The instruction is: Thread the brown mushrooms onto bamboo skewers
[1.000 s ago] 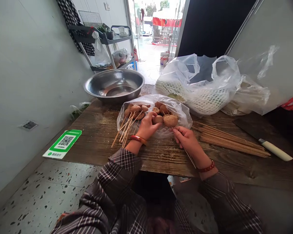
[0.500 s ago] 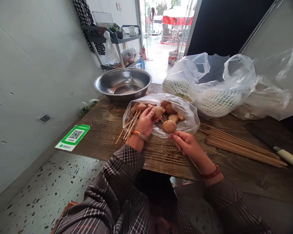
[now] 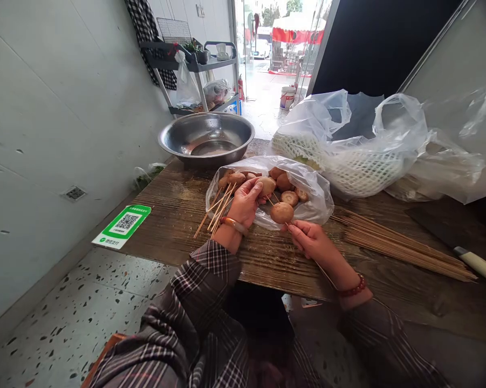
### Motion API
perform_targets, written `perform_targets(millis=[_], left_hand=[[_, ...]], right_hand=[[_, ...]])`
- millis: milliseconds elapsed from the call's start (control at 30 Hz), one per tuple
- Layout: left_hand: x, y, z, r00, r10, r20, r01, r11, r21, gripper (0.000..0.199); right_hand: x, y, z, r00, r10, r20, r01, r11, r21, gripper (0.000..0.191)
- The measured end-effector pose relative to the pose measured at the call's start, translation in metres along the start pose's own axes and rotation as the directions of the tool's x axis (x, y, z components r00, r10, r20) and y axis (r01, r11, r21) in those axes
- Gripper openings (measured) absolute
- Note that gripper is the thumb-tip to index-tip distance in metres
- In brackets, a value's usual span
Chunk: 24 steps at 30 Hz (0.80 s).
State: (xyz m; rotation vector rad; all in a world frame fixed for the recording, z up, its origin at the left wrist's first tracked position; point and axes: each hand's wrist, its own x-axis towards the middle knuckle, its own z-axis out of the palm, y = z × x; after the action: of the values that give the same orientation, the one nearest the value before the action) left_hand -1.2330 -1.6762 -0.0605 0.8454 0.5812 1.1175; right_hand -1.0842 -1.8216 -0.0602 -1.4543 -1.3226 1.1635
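Observation:
My left hand (image 3: 246, 202) is closed around a brown mushroom (image 3: 266, 186) above the open plastic bag (image 3: 323, 202). Two thin stick ends show between that mushroom and a second mushroom (image 3: 282, 213), which is threaded on skewers. My right hand (image 3: 307, 237) pinches the skewers just below the second mushroom, and their lower ends run back under my wrist. More loose mushrooms (image 3: 289, 198) lie inside the bag. Left of my left hand, several mushrooms on skewers (image 3: 216, 213) rest with their sticks pointing toward me.
A steel basin (image 3: 206, 137) stands behind the bag. Right of my hands lie a bundle of bare skewers (image 3: 404, 248) and a knife (image 3: 477, 264). Plastic bags with netted produce (image 3: 356, 167) fill the back right. A green QR card (image 3: 123, 226) lies at the left edge.
The view has shifted slightly, so everything sits a little farther right. Both hands keep their grips, with the mushrooms in nearly the same places.

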Motion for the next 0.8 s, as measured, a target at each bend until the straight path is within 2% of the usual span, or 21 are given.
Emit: perform_targets(millis=[200,333,467,633,800], left_hand=[[0.000,-0.009,0.000,0.995,0.102,0.017,-0.104,0.987,0.126,0.038],[0.000,-0.011,0.001,0.997,0.072,-0.002,-0.071,0.987,0.142,0.035],[-0.004,-0.005,0.005,0.996,0.070,-0.049,-0.068,0.997,0.045,0.023],[-0.011,0.007,0.010,0.996,-0.036,0.084,0.046,0.992,-0.119,0.022],[-0.012,0.008,0.009,0.992,-0.078,0.101,0.092,0.986,-0.139,0.026]], right_hand=[[0.005,0.006,-0.001,1.000,-0.023,0.004,0.023,1.000,0.018,0.057],[0.007,0.010,-0.002,0.999,-0.043,-0.009,0.043,0.999,-0.001,0.058],[0.006,0.008,-0.001,0.993,-0.112,-0.033,0.109,0.990,-0.094,0.049],[0.007,0.007,0.001,0.986,-0.163,-0.030,0.156,0.974,-0.164,0.044],[0.008,0.016,0.001,0.970,-0.231,-0.077,0.199,0.934,-0.297,0.039]])
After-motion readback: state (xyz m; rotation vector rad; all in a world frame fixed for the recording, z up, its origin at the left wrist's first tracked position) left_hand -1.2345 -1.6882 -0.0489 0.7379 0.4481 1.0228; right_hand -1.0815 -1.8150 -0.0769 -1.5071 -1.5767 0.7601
